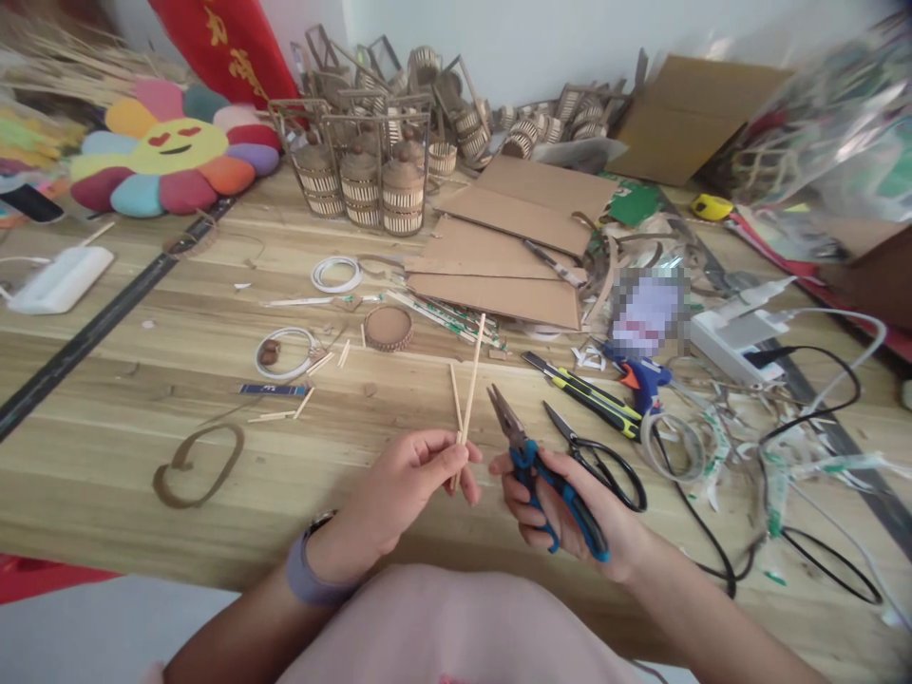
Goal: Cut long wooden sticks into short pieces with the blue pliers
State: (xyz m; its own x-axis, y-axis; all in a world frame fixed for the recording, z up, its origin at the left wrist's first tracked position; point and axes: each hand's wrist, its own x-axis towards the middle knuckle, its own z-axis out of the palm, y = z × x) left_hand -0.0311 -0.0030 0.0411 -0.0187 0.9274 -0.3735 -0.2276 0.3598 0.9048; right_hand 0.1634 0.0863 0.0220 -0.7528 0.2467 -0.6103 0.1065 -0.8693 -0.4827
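My left hand [406, 480] pinches two thin wooden sticks [470, 385] that point up and away over the wooden table [142, 342]. Just to the right, my right hand [570, 508] is wrapped round the blue handles of a pair of pliers [531, 456], whose jaws are slightly apart and point toward the sticks. Black-handled scissors [598, 456] lie on the table right beside my right hand. A purple band sits on my left wrist.
Cardboard sheets [513, 247] and small woven cardboard baskets [363, 180] stand behind. A utility knife [580, 389], a blue glue gun [641, 380], tape rolls, a power strip [741, 332] and cables crowd the right. A flower cushion [171, 147] lies far left.
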